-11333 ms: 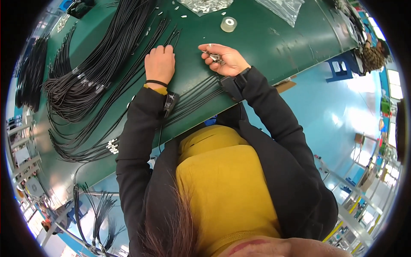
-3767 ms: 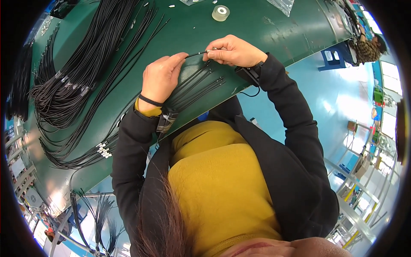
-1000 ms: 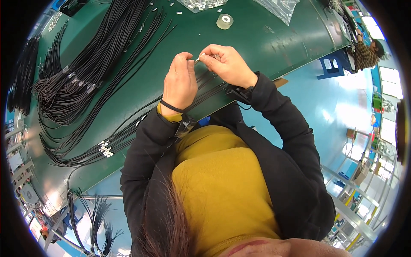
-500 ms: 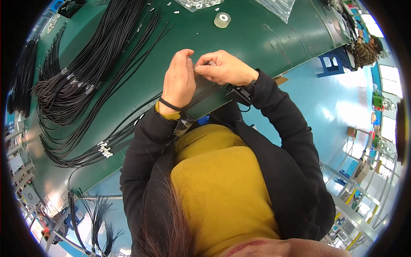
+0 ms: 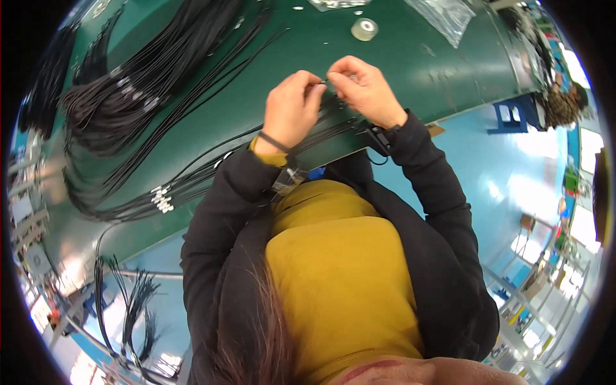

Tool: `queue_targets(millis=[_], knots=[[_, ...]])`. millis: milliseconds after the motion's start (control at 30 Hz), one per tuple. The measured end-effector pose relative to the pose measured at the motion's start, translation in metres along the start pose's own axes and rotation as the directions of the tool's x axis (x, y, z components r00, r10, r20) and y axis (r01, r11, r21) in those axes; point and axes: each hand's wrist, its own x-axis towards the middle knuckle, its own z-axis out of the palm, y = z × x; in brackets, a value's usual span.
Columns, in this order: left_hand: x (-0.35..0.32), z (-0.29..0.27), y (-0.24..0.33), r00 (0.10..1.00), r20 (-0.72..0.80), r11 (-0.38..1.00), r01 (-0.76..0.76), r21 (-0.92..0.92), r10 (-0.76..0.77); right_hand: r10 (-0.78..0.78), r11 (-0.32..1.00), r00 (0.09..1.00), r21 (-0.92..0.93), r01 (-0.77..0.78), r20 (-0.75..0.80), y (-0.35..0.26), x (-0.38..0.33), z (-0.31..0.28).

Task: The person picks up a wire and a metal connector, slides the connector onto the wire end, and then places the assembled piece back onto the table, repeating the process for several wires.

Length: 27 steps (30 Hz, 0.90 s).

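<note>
Above the green table, my left hand [image 5: 292, 110] is closed in a pinch, with the dark tip of what looks like a black cable at its fingertips. My right hand [image 5: 366, 95] pinches close beside it; whatever lies between its finger and thumb is too small and blurred to make out. Beneath both hands, a loose bundle of thin black cables [image 5: 192, 181] stretches along the near side of the table. White tags [image 5: 162, 199] cluster on this bundle, left of my left forearm.
Thick coils of black cable [image 5: 96, 119] with white tags cover the table's left part. A tape roll [image 5: 364, 29] and a clear plastic bag [image 5: 444, 20] lie at the far side. More cables [image 5: 131, 308] hang below the left edge. Beyond the right edge are a blue stool [image 5: 511, 119] and another person [image 5: 563, 106].
My hands have drawn a little apart at the wrists, with fingertips still close together. The small whitish piece earlier visible in my right fingers no longer shows clearly. The whole view has shifted slightly.
</note>
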Motion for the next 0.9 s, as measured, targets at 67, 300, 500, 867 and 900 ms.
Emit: queue_targets(millis=[67,300,500,867,900], knots=[[-0.002,0.0,0.002,0.991,0.041,0.989,0.129,-0.068,-0.126,0.037,0.999,0.999,0.016,-0.038,0.019,-0.003,0.0,-0.001],[-0.019,-0.039,-0.011,0.968,0.18,0.984,0.164,0.071,-0.174,0.209,0.961,0.974,0.168,-0.222,0.089,0.002,-0.004,0.001],[-0.013,-0.041,-0.009,0.839,0.422,0.768,0.509,-0.389,-0.343,-0.051,0.994,0.992,0.101,0.04,0.113,-0.006,-0.005,0.01],[-0.008,-0.058,-0.022,0.924,0.289,0.968,0.25,0.037,-0.249,0.158,0.953,0.987,0.267,-0.142,-0.039,0.008,-0.005,0.006],[-0.013,-0.062,-0.024,0.948,0.242,0.974,0.177,0.143,-0.208,0.218,0.936,0.975,0.292,-0.198,-0.038,0.01,-0.003,0.007]])
